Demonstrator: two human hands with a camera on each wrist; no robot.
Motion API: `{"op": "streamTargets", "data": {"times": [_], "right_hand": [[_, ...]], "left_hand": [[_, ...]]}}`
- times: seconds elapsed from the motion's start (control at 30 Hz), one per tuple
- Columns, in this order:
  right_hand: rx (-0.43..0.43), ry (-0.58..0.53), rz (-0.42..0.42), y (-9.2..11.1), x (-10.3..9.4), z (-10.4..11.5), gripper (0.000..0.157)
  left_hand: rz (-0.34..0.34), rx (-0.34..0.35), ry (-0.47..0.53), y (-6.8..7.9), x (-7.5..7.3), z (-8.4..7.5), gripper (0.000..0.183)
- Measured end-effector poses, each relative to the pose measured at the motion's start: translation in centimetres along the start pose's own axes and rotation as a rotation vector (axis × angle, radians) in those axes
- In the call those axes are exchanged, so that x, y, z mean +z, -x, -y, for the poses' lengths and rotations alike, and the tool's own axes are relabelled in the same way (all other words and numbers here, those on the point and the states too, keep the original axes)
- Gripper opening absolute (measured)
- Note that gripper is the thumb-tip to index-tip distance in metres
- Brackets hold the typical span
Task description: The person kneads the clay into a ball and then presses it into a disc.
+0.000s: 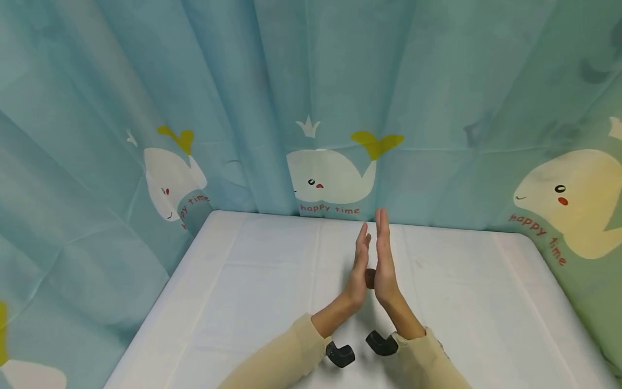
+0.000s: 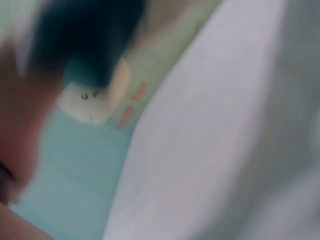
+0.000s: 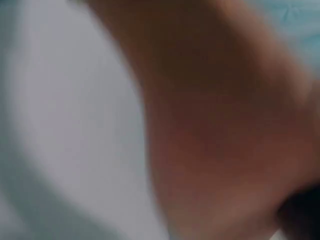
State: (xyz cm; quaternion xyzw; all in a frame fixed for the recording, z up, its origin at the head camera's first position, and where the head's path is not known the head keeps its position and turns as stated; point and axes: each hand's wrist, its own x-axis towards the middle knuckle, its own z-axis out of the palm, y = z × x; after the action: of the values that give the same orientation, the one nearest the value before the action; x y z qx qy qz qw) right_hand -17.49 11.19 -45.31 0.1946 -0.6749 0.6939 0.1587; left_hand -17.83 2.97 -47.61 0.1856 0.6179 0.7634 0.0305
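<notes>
A small dark brown round piece (image 1: 370,279) sits between the two palms in the head view, its sides partly covered by them. My left hand (image 1: 358,273) presses on it from the left, fingers straight and pointing forward. From the right, my right hand (image 1: 385,265) lies flat against it, its fingers straight and reaching a little farther than the left ones. The fingertips of the two hands stand slightly apart. Blurred skin (image 3: 225,125) fills much of the right wrist view.
Both hands are over a white table (image 1: 262,281). Behind it hangs a blue-green curtain (image 1: 330,65) printed with whales. Black wrist cameras, one on the left sleeve (image 1: 341,355) and one on the right (image 1: 382,343), face each other closely.
</notes>
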Motion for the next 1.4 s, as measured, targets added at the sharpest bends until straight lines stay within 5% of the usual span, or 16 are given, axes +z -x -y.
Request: {"op": "streamTargets", "data": {"times": [0.13,0.27,0.43,0.6,0.83,1.0,1.1,1.23,1.4], "right_hand": [[0.007,0.092,-0.041,-0.5,-1.0,-1.9,0.057],[0.091,-0.003,-0.02,0.9,-0.6,-2.9,0.055],[0.09,-0.089,0.015,2.4,0.8,-1.5,0.056],[-0.003,-0.066,-0.029,0.9,0.4,0.3,0.056],[0.085,-0.074,-0.049,0.0,-1.3,-2.3,0.055],[0.129,-0.136,0.004,2.2,0.3,-2.4,0.056],[0.074,-0.136,0.015,2.6,1.0,-1.0,0.056],[0.018,-0.095,-0.003,1.2,0.4,0.3,0.055],[0.114,-0.021,-0.076,-0.3,-1.2,-1.0,0.053]], "left_hand": [[0.0,0.002,0.108,0.3,0.7,-1.3,0.062],[-0.03,0.021,0.158,-0.1,0.6,-2.5,0.062],[-0.068,0.062,0.075,-1.3,-0.1,-1.9,0.06],[0.014,0.082,-0.043,-1.0,0.0,-0.4,0.06],[0.077,0.152,-0.043,-0.2,0.7,-2.0,0.064],[0.005,0.13,-0.009,-1.2,0.0,-2.5,0.063],[-0.017,0.096,-0.045,-1.7,-0.6,-1.5,0.06],[0.027,0.037,-0.057,-1.1,-0.3,-0.4,0.059],[0.071,0.059,-0.052,0.0,0.7,-1.0,0.06]]}}
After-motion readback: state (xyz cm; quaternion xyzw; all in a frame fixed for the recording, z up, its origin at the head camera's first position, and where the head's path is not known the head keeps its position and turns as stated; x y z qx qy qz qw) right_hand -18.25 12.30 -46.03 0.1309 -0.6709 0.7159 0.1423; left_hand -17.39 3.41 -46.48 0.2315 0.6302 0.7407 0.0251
